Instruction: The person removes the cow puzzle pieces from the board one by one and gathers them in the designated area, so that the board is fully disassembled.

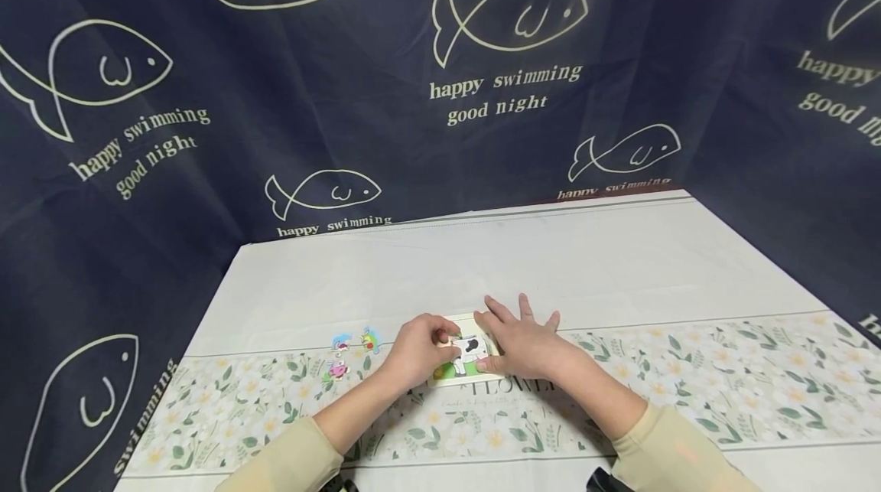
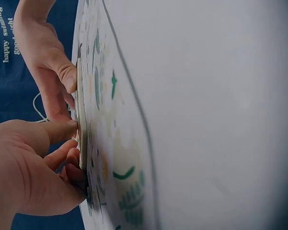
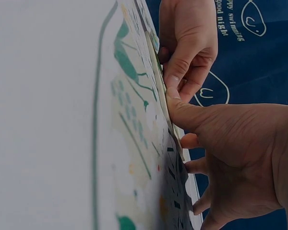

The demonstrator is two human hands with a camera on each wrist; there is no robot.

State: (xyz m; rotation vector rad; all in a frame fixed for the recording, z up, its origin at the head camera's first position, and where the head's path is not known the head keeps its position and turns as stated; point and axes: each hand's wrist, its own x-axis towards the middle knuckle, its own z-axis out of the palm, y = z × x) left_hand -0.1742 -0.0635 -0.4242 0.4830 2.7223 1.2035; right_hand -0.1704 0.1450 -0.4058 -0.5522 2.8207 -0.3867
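A small flat cow puzzle [image 1: 468,349] in a pale frame lies on the table, showing a white cow with black patches on green. At its left end my left hand [image 1: 413,350] has curled fingers, the thumb and index finger gripping there and covering part of the picture. My right hand [image 1: 526,343] rests over the right end, thumb on the puzzle and the other fingers spread beyond it. Seen edge-on in the left wrist view, the pale frame [image 2: 82,110] lies under both thumbs. The right wrist view shows the two thumbs close together on it.
Left of the hands lie loose colourful pieces: a blue one [image 1: 340,341], a green and yellow one [image 1: 370,339] and a pink one [image 1: 336,370]. A floral band [image 1: 688,377] crosses the white tablecloth [image 1: 482,262]. Dark blue fabric [image 1: 385,109] hangs around the table.
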